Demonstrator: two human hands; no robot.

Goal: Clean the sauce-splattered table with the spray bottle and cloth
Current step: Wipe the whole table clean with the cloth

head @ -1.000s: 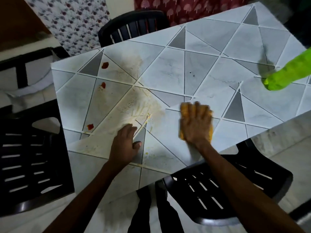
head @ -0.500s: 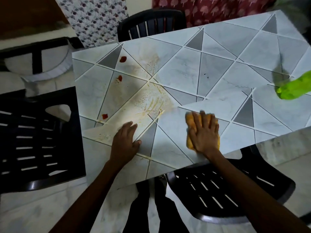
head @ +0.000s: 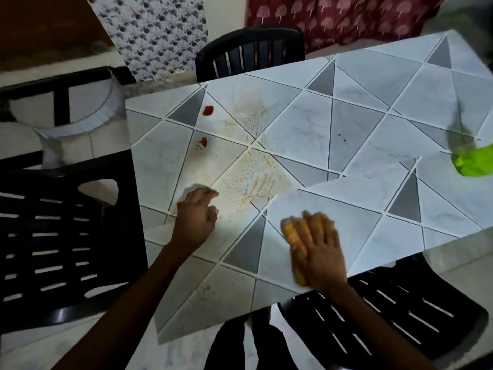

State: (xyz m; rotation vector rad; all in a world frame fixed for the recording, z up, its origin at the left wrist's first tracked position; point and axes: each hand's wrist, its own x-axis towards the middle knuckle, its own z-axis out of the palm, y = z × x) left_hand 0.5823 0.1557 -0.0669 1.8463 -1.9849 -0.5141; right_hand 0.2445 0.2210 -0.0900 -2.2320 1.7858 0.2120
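The table (head: 354, 124) has a grey and white triangle pattern. Red sauce blobs (head: 207, 110) lie near its far left corner, and a yellowish smear (head: 253, 182) spreads across the middle left. My right hand (head: 320, 249) presses flat on an orange cloth (head: 292, 236) near the front edge. Beside the smear, my left hand (head: 196, 217) rests on the tabletop with fingers loosely curled and nothing in it; it partly covers another red spot. A bright green spray bottle (head: 473, 164) lies at the right edge of the view, cut off by the frame.
Black plastic chairs stand around the table: one at the left (head: 66, 236), one at the far side (head: 250, 52), one under my right arm (head: 386, 316). Patterned curtains (head: 160, 36) hang behind. The floor is pale tile.
My right hand has slid the cloth back toward the table's front edge. My left hand has shifted left along the table. The camera view has moved, so the table sits further right.
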